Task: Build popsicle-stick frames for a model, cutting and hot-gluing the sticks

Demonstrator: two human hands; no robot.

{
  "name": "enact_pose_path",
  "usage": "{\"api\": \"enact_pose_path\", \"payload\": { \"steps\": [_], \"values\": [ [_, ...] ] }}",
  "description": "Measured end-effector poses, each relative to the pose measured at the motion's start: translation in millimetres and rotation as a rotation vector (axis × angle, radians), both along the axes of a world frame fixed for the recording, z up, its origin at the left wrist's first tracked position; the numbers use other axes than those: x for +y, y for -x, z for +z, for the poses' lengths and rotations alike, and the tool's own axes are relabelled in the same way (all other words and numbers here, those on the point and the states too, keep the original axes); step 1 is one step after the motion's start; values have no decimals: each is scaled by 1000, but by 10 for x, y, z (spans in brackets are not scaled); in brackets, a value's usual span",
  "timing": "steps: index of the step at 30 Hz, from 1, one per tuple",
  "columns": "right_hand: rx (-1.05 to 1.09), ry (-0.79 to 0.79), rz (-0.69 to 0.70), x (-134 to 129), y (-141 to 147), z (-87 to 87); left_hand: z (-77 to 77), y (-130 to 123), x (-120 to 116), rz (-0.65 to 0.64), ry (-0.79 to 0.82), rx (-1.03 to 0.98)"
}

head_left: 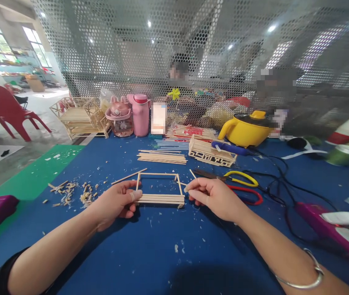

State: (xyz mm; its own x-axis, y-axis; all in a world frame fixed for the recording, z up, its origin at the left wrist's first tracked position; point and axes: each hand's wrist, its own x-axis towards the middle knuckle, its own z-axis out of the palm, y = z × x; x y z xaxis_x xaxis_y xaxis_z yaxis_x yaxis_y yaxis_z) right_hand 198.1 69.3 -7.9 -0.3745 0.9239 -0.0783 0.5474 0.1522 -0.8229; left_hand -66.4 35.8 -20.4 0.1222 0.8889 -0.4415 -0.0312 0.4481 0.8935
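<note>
My left hand [121, 198] grips the left end of a small rectangular frame of wooden sticks [160, 199], thumb on top and fingers beneath. Several sticks lie side by side along the frame's near edge; one bar crosses its far edge. Just right of the frame, my right hand [213, 196] is closed in a pinch; a tiny pale bit shows at its fingertips, too small to name. Scissors with yellow and red handles [242, 179] lie beyond the right hand, partly hidden by it. A loose stick [129, 176] rests beyond my left hand.
Cut stick scraps [66, 192] lie left. Behind are a stick bundle [162, 157], a finished-looking stick model [209, 151] with a blue-handled tool [230, 148] on it, a yellow pot [248, 130] and a pink bottle [140, 116]. Cables run to a purple power strip [331, 229] at right.
</note>
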Motion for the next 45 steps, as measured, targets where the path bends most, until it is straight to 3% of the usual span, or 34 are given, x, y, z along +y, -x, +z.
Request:
{"api": "enact_pose_path", "payload": {
  "steps": [5,12,16,19,30,39,42,45],
  "values": [
    [-29,43,63,8,49,-47,55,-23,20,38,45,-41],
    [-173,-75,74,48,62,-63,46,41,97,121,197,-164],
    [-211,-131,80,57,71,-70,43,63,99,61,217,-155],
    [-199,-172,82,57,83,-58,38,66,89,3,208,-124],
    [-50,-169,167,-9,-1,-26,28,27,67,26,170,-67],
    [-59,-216,45,-102,76,-101,-11,53,59,13,180,-28],
    [-64,-180,30,-113,82,-98,-34,55,33,-33,24,188],
    [-61,-153,29,-105,82,-91,-41,-7,-55,78,-472,720]
  ]
}}
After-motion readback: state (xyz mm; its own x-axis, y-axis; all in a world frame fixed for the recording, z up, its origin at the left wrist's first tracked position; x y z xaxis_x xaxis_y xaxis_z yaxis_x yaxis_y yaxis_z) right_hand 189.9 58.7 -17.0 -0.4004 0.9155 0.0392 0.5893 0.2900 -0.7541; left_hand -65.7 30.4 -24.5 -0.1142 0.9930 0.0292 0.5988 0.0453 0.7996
